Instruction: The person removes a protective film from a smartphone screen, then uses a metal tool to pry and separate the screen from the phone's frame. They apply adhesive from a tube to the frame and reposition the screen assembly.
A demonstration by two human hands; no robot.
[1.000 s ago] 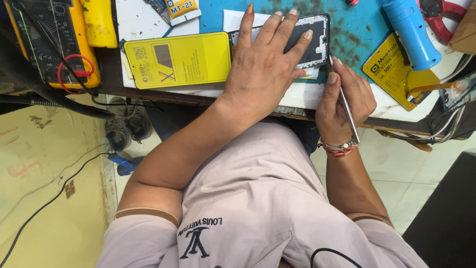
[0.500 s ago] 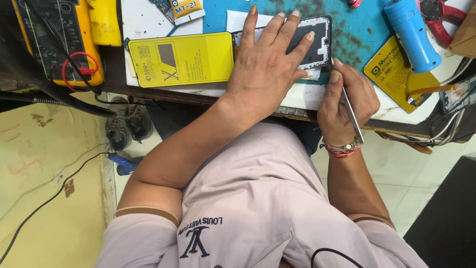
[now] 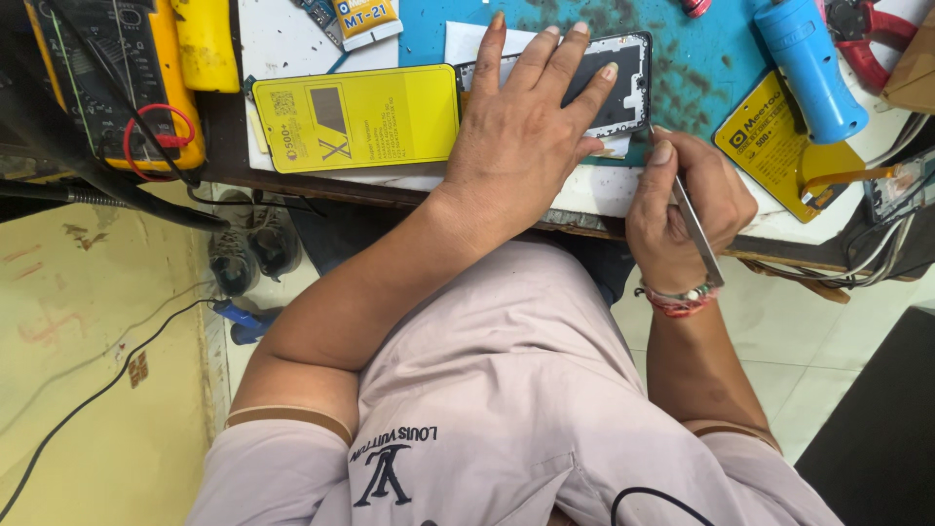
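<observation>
Head view: the left hand lies flat, fingers spread, on a black rectangular phone frame whose long axis runs 9 to 3 o'clock on the desk. The right hand, closed, pinches thin metal tweezers at the frame's 5 o'clock corner. A yellow rectangular phone-screen package lies at 9 o'clock, a blue cylindrical tool at 3 o'clock.

The phone frame lies on the mat near the worktop's front edge, under the left hand. Just right of it, at that edge, the right hand holds a thin metal tool whose tip meets the frame's right side. The flat card lies left of the frame; the meter sits at the left end. The cylinder tool lies further right.
</observation>
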